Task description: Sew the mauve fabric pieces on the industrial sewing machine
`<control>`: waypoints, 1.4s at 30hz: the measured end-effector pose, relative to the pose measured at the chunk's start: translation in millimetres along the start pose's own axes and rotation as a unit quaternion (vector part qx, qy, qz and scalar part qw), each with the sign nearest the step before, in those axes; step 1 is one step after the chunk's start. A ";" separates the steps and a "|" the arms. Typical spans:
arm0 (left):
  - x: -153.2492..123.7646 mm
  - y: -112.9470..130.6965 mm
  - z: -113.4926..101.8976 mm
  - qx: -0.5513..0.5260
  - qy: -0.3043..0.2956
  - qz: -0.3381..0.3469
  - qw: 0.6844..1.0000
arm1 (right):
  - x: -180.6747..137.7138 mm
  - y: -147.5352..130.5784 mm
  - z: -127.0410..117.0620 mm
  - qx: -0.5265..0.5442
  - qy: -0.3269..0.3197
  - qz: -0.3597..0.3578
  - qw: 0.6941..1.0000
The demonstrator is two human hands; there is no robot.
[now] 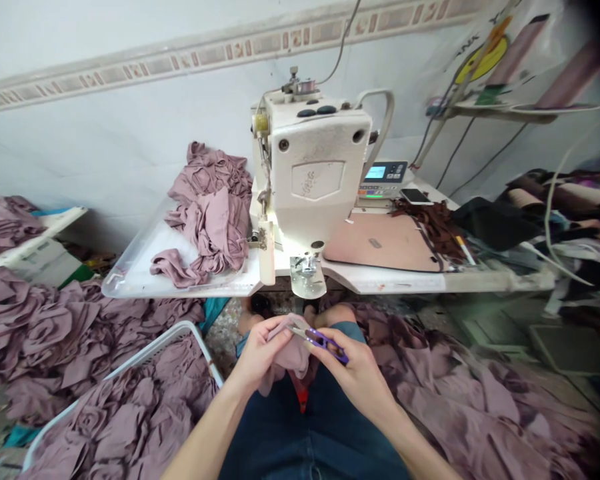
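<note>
Above my lap, my left hand pinches a piece of mauve fabric, which hangs down in loose folds. My right hand grips purple-handled thread snips, their metal tips pointing left against the upper edge of the cloth. Whether the blades are parted is too small to make out. Just beyond both hands stands a white sewing machine, with its shiny needle plate at the table's front edge. Something red shows below the fabric, between my legs.
Mauve cloth is heaped on the table left of the machine. A white basket full of similar pieces stands at lower left, and a large pile lies at right. A control panel, phone and thread cones are at right.
</note>
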State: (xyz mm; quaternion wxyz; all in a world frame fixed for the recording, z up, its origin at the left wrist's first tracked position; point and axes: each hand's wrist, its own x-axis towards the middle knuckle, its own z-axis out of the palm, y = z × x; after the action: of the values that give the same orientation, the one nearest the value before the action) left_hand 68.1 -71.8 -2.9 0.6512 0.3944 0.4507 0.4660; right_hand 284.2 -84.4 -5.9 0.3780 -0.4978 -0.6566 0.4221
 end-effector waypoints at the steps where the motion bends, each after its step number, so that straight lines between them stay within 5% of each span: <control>1: 0.1 0.2 -0.7 0.002 -0.003 0.001 1.000 | -0.4 -0.3 -0.4 -0.005 0.003 -0.004 1.000; 11: -1.1 -4.5 0.2 0.012 -0.045 0.015 0.999 | -2.4 0.8 2.6 -0.021 0.002 -0.052 0.998; 22: -3.4 -9.8 -8.1 -0.006 -0.038 0.011 0.999 | -9.2 -0.3 -2.9 0.040 -0.015 0.008 0.999; 42: -1.0 -18.4 -19.9 0.170 -0.052 0.044 0.983 | -4.2 7.7 -25.6 -0.054 -0.058 -0.008 0.997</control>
State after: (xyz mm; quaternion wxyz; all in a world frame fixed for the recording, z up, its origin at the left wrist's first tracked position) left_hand 53.6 -75.5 -25.4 0.5758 0.5425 0.4714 0.3897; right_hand 311.2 -82.7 -4.1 0.3154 -0.4864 -0.7034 0.4112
